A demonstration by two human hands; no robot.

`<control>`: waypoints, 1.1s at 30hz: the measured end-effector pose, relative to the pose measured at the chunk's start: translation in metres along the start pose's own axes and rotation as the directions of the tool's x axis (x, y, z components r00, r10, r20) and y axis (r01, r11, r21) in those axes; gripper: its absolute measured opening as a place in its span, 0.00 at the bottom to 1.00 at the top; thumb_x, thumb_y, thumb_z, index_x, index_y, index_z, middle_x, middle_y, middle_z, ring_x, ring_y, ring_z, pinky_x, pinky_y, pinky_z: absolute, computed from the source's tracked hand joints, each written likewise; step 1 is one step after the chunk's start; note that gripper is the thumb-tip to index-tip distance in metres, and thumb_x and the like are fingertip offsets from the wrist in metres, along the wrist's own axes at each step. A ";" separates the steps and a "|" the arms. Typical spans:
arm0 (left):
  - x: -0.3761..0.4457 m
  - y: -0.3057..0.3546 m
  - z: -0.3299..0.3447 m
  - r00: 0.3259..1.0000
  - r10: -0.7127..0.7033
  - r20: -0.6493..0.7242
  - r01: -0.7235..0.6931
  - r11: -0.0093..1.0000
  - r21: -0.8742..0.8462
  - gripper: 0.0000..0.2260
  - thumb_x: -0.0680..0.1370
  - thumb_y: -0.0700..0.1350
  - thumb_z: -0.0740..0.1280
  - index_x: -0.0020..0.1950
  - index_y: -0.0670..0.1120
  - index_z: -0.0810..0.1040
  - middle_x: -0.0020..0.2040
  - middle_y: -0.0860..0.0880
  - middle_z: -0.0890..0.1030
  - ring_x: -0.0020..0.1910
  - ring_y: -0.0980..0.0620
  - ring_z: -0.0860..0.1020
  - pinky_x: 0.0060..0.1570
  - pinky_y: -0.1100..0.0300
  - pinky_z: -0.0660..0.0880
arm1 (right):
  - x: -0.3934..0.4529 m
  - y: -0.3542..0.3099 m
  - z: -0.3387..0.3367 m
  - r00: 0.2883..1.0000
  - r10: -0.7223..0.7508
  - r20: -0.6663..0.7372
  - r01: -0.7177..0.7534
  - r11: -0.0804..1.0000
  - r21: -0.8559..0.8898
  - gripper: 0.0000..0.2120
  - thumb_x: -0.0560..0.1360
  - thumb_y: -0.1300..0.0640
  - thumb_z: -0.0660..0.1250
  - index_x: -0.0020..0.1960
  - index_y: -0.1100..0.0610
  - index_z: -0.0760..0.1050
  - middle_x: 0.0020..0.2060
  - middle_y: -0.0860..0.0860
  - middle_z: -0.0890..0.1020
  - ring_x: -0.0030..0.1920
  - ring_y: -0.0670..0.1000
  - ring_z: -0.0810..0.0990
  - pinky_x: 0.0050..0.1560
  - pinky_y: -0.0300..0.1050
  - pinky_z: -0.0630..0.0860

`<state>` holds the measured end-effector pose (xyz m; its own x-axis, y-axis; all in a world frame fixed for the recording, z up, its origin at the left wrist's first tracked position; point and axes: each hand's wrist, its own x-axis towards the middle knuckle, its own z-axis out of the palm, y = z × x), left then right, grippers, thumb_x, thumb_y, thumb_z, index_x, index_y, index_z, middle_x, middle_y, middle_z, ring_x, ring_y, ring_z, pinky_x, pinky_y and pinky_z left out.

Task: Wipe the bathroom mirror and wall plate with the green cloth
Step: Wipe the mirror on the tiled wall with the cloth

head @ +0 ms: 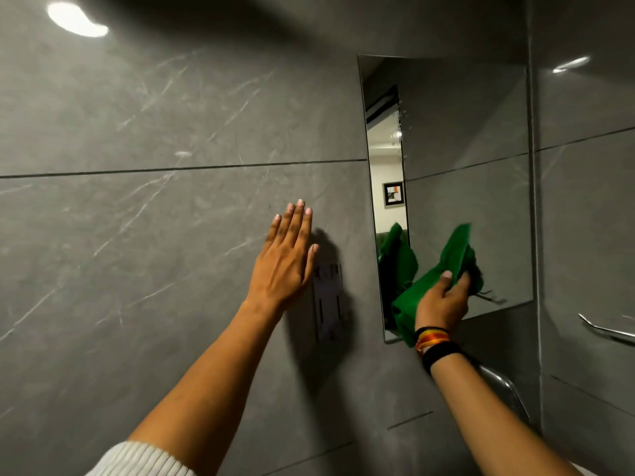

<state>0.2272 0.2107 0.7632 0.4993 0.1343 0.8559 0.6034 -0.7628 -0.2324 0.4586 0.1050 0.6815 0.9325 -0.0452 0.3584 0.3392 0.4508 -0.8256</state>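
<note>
Grey marble-veined wall tiles (pixel 137 132) carry a frameless mirror (pixel 481 187). Left hand (pixel 285 266), fingers spread flat, rests on the tile beside the wall plate (pixel 328 300). Right hand (pixel 443 300) grips the green cloth (pixel 446 255) against the mirror's lower area. No legible writing.

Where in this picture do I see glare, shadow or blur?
Head view: bright lamp glare on the tile wall at top left; the left hand casts a dark shadow over the wall plate; the green cloth looks slightly blurred.
</note>
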 end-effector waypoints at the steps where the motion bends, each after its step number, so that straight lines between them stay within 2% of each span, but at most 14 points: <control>1: 0.006 -0.005 0.002 1.000 0.004 -0.004 -0.004 1.000 0.015 0.30 0.87 0.54 0.46 0.86 0.40 0.51 0.87 0.41 0.51 0.86 0.44 0.48 0.85 0.51 0.42 | -0.006 0.009 0.002 0.998 -0.039 0.044 0.040 0.999 -0.023 0.21 0.84 0.56 0.55 0.75 0.60 0.63 0.67 0.65 0.75 0.65 0.64 0.76 0.63 0.50 0.72; 4: 0.032 -0.016 0.007 0.999 0.018 -0.038 -0.017 0.999 0.041 0.30 0.87 0.54 0.47 0.85 0.38 0.54 0.86 0.39 0.54 0.86 0.43 0.50 0.84 0.50 0.43 | -0.032 0.051 0.007 0.942 -0.164 0.291 0.200 0.975 -0.100 0.23 0.84 0.51 0.52 0.78 0.55 0.60 0.72 0.60 0.71 0.70 0.60 0.71 0.68 0.51 0.69; 6: 0.053 -0.024 0.010 0.997 0.029 -0.077 -0.024 0.997 0.069 0.30 0.87 0.53 0.49 0.85 0.37 0.56 0.86 0.37 0.56 0.85 0.41 0.53 0.84 0.48 0.46 | -0.050 0.087 0.014 0.856 -0.257 0.448 0.364 0.916 -0.170 0.26 0.83 0.46 0.49 0.79 0.53 0.53 0.79 0.53 0.58 0.78 0.53 0.57 0.77 0.54 0.58; 7: 0.063 -0.029 0.011 0.995 0.031 -0.094 -0.024 0.997 0.080 0.30 0.87 0.53 0.49 0.84 0.37 0.56 0.85 0.37 0.56 0.85 0.40 0.53 0.84 0.47 0.47 | -0.056 0.106 0.018 0.811 -0.308 0.497 0.466 0.854 -0.231 0.28 0.83 0.44 0.46 0.80 0.53 0.48 0.80 0.51 0.51 0.80 0.50 0.49 0.79 0.56 0.51; 9: 0.080 -0.039 0.013 0.991 0.044 -0.128 -0.030 0.993 0.110 0.30 0.86 0.53 0.50 0.84 0.36 0.56 0.85 0.36 0.57 0.85 0.39 0.54 0.84 0.48 0.46 | -0.062 0.135 0.023 0.765 -0.351 0.540 0.588 0.723 -0.362 0.32 0.82 0.41 0.43 0.80 0.55 0.42 0.80 0.50 0.44 0.80 0.52 0.44 0.78 0.57 0.45; 11: 0.092 -0.046 0.019 0.982 0.075 -0.176 -0.042 0.982 0.185 0.29 0.87 0.52 0.50 0.84 0.36 0.57 0.85 0.36 0.57 0.85 0.39 0.55 0.83 0.50 0.41 | -0.057 0.153 0.029 0.756 -0.388 0.527 0.638 0.615 -0.463 0.35 0.80 0.40 0.46 0.80 0.56 0.40 0.80 0.51 0.43 0.80 0.55 0.45 0.77 0.58 0.46; 13: 0.095 -0.046 0.024 0.970 0.099 -0.220 -0.043 0.968 0.247 0.29 0.87 0.52 0.49 0.85 0.37 0.55 0.86 0.37 0.55 0.85 0.40 0.53 0.84 0.50 0.40 | -0.049 0.162 0.032 0.732 -0.440 0.520 0.678 0.548 -0.490 0.36 0.79 0.40 0.48 0.80 0.56 0.42 0.81 0.51 0.44 0.80 0.56 0.47 0.76 0.59 0.49; 15: 0.099 -0.045 0.030 0.964 0.092 -0.248 -0.024 0.964 0.265 0.30 0.87 0.52 0.49 0.85 0.37 0.52 0.86 0.38 0.53 0.86 0.41 0.50 0.84 0.47 0.43 | -0.040 0.159 0.040 0.705 -0.470 0.531 0.707 0.517 -0.482 0.35 0.80 0.38 0.43 0.80 0.57 0.43 0.81 0.53 0.46 0.80 0.56 0.47 0.76 0.59 0.49; 17: 0.101 -0.045 0.032 0.964 0.072 -0.257 0.001 0.962 0.275 0.30 0.87 0.52 0.49 0.85 0.37 0.52 0.86 0.37 0.52 0.86 0.40 0.50 0.85 0.45 0.46 | -0.028 0.141 0.051 0.678 -0.495 0.543 0.734 0.486 -0.474 0.34 0.80 0.40 0.45 0.80 0.58 0.46 0.80 0.55 0.49 0.80 0.56 0.48 0.75 0.61 0.51; 20: 0.101 -0.045 0.031 0.959 0.088 -0.270 -0.009 0.959 0.282 0.29 0.87 0.52 0.48 0.85 0.37 0.52 0.86 0.37 0.53 0.86 0.39 0.51 0.84 0.44 0.47 | -0.005 0.083 0.078 0.655 -0.551 0.517 0.755 0.507 -0.416 0.34 0.78 0.46 0.52 0.80 0.57 0.48 0.80 0.55 0.51 0.80 0.56 0.48 0.76 0.63 0.51; 26: 0.100 -0.042 0.033 0.954 0.106 -0.279 -0.013 0.948 0.317 0.29 0.87 0.51 0.48 0.84 0.36 0.55 0.85 0.36 0.55 0.85 0.38 0.52 0.84 0.44 0.48 | 0.057 -0.040 0.142 0.590 -0.665 0.457 0.807 0.471 -0.357 0.32 0.79 0.48 0.50 0.80 0.54 0.46 0.81 0.50 0.48 0.80 0.51 0.43 0.79 0.59 0.47; 33: 0.100 -0.041 0.032 0.956 0.113 -0.270 -0.010 0.935 0.354 0.29 0.87 0.50 0.49 0.84 0.35 0.57 0.85 0.36 0.56 0.85 0.38 0.55 0.83 0.43 0.49 | 0.119 -0.166 0.221 0.544 -0.749 0.378 0.837 0.449 -0.313 0.30 0.80 0.47 0.50 0.80 0.55 0.50 0.80 0.51 0.52 0.80 0.53 0.49 0.78 0.58 0.48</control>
<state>0.2721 0.2761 0.8431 0.3775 -0.1289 0.9170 0.7794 -0.4904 -0.3899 0.4856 0.2220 0.9575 0.2056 -0.0255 0.9783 0.9716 -0.1143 -0.2072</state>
